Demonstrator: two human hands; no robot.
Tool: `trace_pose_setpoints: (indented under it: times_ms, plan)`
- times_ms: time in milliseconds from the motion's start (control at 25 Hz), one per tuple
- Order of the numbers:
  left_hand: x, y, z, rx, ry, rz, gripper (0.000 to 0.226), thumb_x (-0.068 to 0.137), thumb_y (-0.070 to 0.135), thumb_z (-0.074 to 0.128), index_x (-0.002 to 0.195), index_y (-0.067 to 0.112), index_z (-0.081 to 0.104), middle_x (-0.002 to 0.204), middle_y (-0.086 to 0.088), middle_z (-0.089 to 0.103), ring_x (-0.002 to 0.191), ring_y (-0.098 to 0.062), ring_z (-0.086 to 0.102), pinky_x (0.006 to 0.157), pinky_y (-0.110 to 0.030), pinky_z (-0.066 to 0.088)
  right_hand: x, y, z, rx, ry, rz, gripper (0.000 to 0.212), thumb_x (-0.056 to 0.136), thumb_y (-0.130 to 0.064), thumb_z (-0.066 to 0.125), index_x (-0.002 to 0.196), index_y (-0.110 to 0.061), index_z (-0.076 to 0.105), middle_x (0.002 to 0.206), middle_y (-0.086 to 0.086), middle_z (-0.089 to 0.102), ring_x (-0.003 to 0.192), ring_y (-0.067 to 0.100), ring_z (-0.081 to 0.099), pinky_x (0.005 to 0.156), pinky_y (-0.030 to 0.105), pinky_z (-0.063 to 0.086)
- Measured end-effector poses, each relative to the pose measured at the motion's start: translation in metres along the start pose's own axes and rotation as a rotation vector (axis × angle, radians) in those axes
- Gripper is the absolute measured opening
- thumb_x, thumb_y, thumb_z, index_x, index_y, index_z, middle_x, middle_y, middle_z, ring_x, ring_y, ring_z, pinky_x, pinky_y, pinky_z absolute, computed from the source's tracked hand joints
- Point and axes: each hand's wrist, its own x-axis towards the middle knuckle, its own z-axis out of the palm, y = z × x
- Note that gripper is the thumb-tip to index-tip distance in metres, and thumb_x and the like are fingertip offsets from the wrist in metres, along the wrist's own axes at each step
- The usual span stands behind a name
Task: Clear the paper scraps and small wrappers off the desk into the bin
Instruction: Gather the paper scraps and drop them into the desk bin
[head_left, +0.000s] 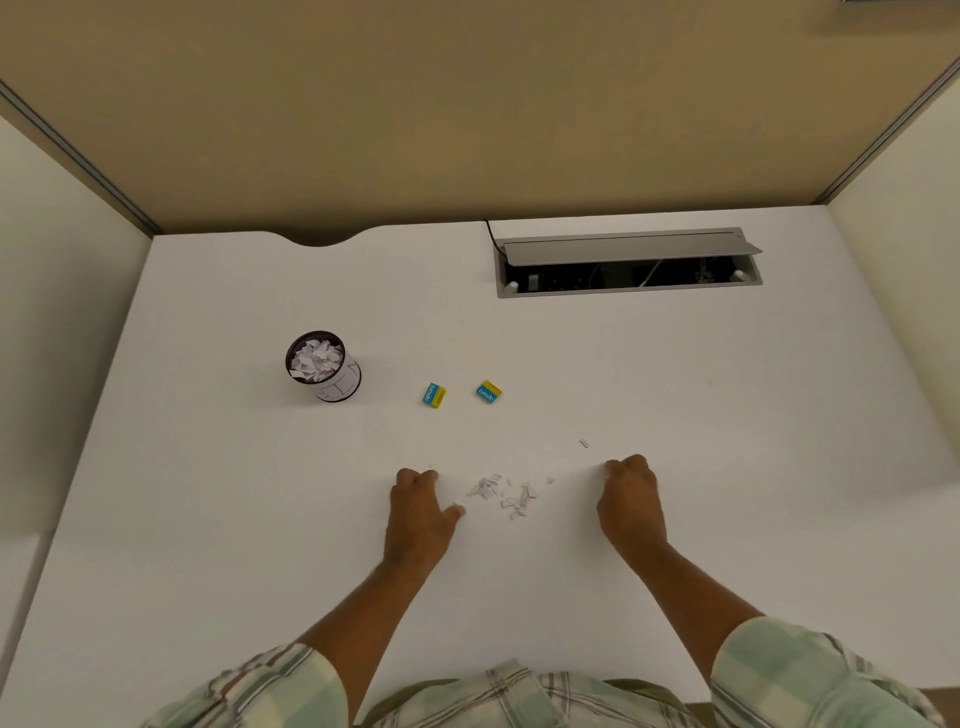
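A small heap of torn paper scraps (501, 492) lies on the white desk (675, 374) just in front of the person, with one stray bit (584, 442) a little further out toward the right and another tiny fleck (549, 480) near the heap's right edge. The heap sits between the two hands: the left hand (418, 512) rests knuckles-up just to its left, fingers curled under and the thumb stuck out toward the scraps, while the right hand (629, 501) rests a bit further off on the other side, also curled into a loose fist. Whether either fist has scraps tucked inside cannot be told from above; nothing shows between the fingers. Beyond the heap, two small yellow-and-blue wrappers (434, 395) (489, 391) lie side by side but apart, and further left stands the small round bin (322, 365), already holding a good pile of white scraps. Judging by that, the clearing is well along and the step in hand looks like herding the last scraps together. The next move likely calls for drawing both hands inward to bunch the heap, pinching it up without scattering the light bits, carrying it up and left to the bin, then coming back for the stray bit and the two wrappers
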Motion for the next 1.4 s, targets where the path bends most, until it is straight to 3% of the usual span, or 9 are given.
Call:
trace_pose_setpoints:
  times_ms: [280, 360, 480, 600, 720, 1000, 1120, 1280, 1400]
  plan:
    - [-0.022, 0.040, 0.042, -0.055, -0.139, 0.140, 0.051, 0.083, 0.021, 0.078, 0.129, 0.019, 0.059, 0.124, 0.001, 0.050, 0.120, -0.018, 0.055, 0.102, -0.021, 0.046, -0.045, -0.063, 0.037, -0.071, -0.175, -0.365, 0.032, 0.089, 0.006, 0.045, 0.112, -0.011, 0.059, 0.114, 0.008, 0.049, 0.104, 0.025, 0.051, 0.078, 0.030, 0.050]
    - [-0.022, 0.041, 0.039, 0.065, -0.122, 0.217, 0.053, 0.088, 0.031, 0.073, 0.136, 0.020, 0.054, 0.134, 0.000, 0.049, 0.127, -0.019, 0.049, 0.105, -0.024, 0.045, -0.045, -0.064, 0.037, -0.047, -0.162, -0.383, 0.031, 0.089, 0.002, 0.050, 0.114, -0.014, 0.060, 0.114, 0.006, 0.052, 0.105, 0.024, 0.054, 0.078, 0.028, 0.048]
    - [-0.020, 0.026, 0.026, 0.296, -0.010, 0.325, 0.070, 0.095, 0.049, 0.057, 0.152, 0.017, 0.034, 0.162, -0.006, 0.027, 0.150, -0.026, 0.025, 0.121, -0.035, 0.029, -0.024, -0.047, 0.030, -0.056, -0.063, -0.340, 0.041, 0.093, -0.014, 0.053, 0.134, -0.012, 0.054, 0.136, 0.010, 0.054, 0.120, 0.030, 0.056, 0.096, 0.038, 0.051]
    - [-0.012, 0.000, 0.018, 0.407, 0.024, 0.297, 0.091, 0.094, 0.059, 0.048, 0.159, 0.008, 0.012, 0.168, -0.014, -0.001, 0.156, -0.032, 0.000, 0.127, -0.043, 0.013, 0.001, -0.022, 0.018, -0.085, -0.055, -0.253, 0.058, 0.100, -0.028, 0.044, 0.152, -0.005, 0.032, 0.160, 0.015, 0.031, 0.147, 0.031, 0.031, 0.117, 0.043, 0.035]
    - [-0.008, -0.012, 0.018, 0.428, -0.085, 0.246, 0.097, 0.095, 0.065, 0.037, 0.158, 0.005, -0.005, 0.167, -0.013, -0.015, 0.155, -0.029, -0.012, 0.127, -0.046, 0.010, 0.014, -0.009, 0.016, -0.108, -0.176, -0.242, 0.067, 0.104, -0.038, 0.032, 0.158, -0.005, 0.008, 0.167, 0.012, 0.005, 0.155, 0.028, 0.005, 0.125, 0.040, 0.017]
    - [-0.039, 0.002, 0.047, 0.491, -0.251, 0.470, 0.093, 0.094, 0.072, 0.016, 0.157, 0.009, -0.011, 0.164, -0.007, -0.024, 0.154, -0.022, -0.019, 0.127, -0.038, -0.006, -0.036, -0.024, 0.040, -0.152, -0.273, -0.593, 0.065, 0.104, -0.033, 0.028, 0.158, -0.007, 0.000, 0.165, 0.006, -0.009, 0.155, 0.023, -0.005, 0.123, 0.031, -0.003]
    - [-0.044, 0.007, 0.051, 0.414, -0.273, 0.508, 0.084, 0.099, 0.064, 0.023, 0.158, 0.012, -0.006, 0.163, -0.001, -0.018, 0.155, -0.018, -0.012, 0.128, -0.037, 0.001, -0.051, -0.024, 0.049, -0.067, -0.251, -0.687, 0.058, 0.106, -0.025, 0.033, 0.157, -0.006, 0.012, 0.165, 0.008, 0.003, 0.155, 0.024, 0.010, 0.126, 0.036, 0.008]
    - [-0.035, 0.005, 0.033, 0.165, -0.039, 0.398, 0.070, 0.097, 0.041, 0.059, 0.155, 0.012, 0.031, 0.158, -0.004, 0.035, 0.147, -0.020, 0.032, 0.121, -0.025, 0.026, -0.038, -0.022, 0.033, 0.169, -0.176, -0.329, 0.058, 0.100, -0.029, 0.055, 0.152, -0.011, 0.036, 0.150, 0.007, 0.041, 0.134, 0.023, 0.046, 0.115, 0.031, 0.036]
    - [-0.019, 0.012, 0.020, 0.112, -0.022, 0.282, 0.075, 0.091, 0.036, 0.070, 0.152, 0.012, 0.034, 0.145, -0.003, 0.041, 0.136, -0.018, 0.040, 0.111, -0.023, 0.037, -0.031, -0.029, 0.026, 0.169, -0.238, -0.231, 0.070, 0.089, -0.032, 0.071, 0.148, -0.013, 0.039, 0.136, 0.004, 0.044, 0.113, 0.022, 0.058, 0.100, 0.032, 0.050]
